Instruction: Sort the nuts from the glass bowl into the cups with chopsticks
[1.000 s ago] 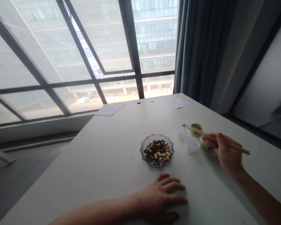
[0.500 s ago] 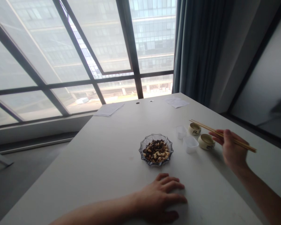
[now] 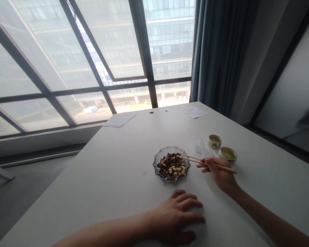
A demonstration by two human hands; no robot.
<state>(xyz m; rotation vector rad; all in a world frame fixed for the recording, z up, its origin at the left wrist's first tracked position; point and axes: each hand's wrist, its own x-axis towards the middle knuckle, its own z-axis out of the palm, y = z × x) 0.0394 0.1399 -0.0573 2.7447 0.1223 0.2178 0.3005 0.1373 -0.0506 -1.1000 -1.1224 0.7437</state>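
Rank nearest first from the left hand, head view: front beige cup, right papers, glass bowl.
1. Glass bowl, just beyond the left hand.
2. Front beige cup, off to the right.
3. Right papers, near the far edge.

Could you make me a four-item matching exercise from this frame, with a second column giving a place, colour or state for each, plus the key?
Column one:
1. Left hand
2. Chopsticks
3. Glass bowl
4. Round cups

Column two:
A. Pale, with dark markings
B. Holding light and dark nut-like pieces
C. Palm down at the table, holding nothing visible
D. Gripped in the right hand

Right pairs: 1-C, 2-D, 3-B, 4-A
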